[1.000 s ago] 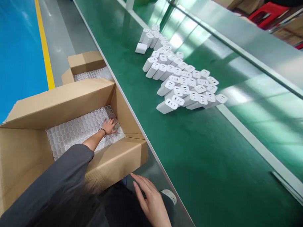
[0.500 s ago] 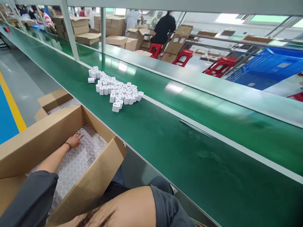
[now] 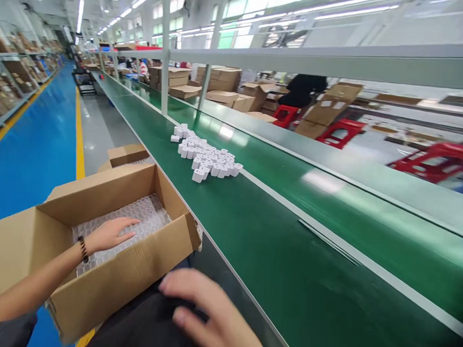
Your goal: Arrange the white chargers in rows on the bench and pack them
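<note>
My left hand (image 3: 110, 234), with a dark coiled band on the wrist, is over an open cardboard box (image 3: 117, 286). Its fingers are stretched out and hold nothing that I can see. Under it, rows of small clear plastic pieces (image 3: 154, 219) fill the box, packed side by side. Whether the fingertips touch them I cannot tell. Close to the camera, above my dark-clothed lap, my right hand (image 3: 215, 309) is slightly blurred, thumb and fingers apart and nothing between them. A cluster of white plug chargers (image 3: 212, 160), mostly upright, stands on the green conveyor belt (image 3: 259, 255).
A second open carton (image 3: 128, 154) sits behind the box, beside the belt. A metal frame post (image 3: 166, 55) rises at the belt's divider. Across the line are stacked cartons (image 3: 219, 79), red stools (image 3: 341, 133) and a person in dark clothes (image 3: 300, 90).
The view has swung up and left. My left hand has drawn back from the far rows toward the box's middle and lifted. My right hand has come into view at the bottom.
</note>
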A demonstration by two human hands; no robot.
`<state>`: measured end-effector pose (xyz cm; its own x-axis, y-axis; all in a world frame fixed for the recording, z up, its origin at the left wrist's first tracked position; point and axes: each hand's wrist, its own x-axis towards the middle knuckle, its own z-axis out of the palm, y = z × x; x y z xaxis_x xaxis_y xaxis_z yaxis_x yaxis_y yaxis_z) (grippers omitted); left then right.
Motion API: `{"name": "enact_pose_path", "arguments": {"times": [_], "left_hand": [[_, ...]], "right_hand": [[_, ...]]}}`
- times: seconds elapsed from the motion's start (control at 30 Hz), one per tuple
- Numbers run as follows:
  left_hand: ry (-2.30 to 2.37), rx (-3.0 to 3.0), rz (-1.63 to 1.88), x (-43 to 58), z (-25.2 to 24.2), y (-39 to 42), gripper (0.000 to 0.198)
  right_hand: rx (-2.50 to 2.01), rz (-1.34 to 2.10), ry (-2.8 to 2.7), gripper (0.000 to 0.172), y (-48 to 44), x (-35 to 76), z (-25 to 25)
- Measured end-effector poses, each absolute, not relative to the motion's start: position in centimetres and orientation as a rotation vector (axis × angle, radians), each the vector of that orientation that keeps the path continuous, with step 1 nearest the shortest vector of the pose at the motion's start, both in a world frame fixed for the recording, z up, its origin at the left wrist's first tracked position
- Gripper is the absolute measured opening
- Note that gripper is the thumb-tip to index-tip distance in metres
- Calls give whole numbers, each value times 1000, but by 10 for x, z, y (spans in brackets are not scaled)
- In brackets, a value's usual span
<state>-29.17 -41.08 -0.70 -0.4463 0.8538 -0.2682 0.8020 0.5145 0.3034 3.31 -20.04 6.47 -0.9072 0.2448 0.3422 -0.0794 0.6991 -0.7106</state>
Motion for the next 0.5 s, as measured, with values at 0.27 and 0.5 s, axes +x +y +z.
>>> {"name": "enact_pose_path", "arguments": {"times": [0.27,0.5], "left_hand": [[2876,759,-95,-176,-56,-507,61],[3046,550,-154,-182,-71,-492,47]], "right_hand": [[-579,302,-2778,50,-109,4,-48],[-568,329,-2841,49,-114,16,-46]]}}
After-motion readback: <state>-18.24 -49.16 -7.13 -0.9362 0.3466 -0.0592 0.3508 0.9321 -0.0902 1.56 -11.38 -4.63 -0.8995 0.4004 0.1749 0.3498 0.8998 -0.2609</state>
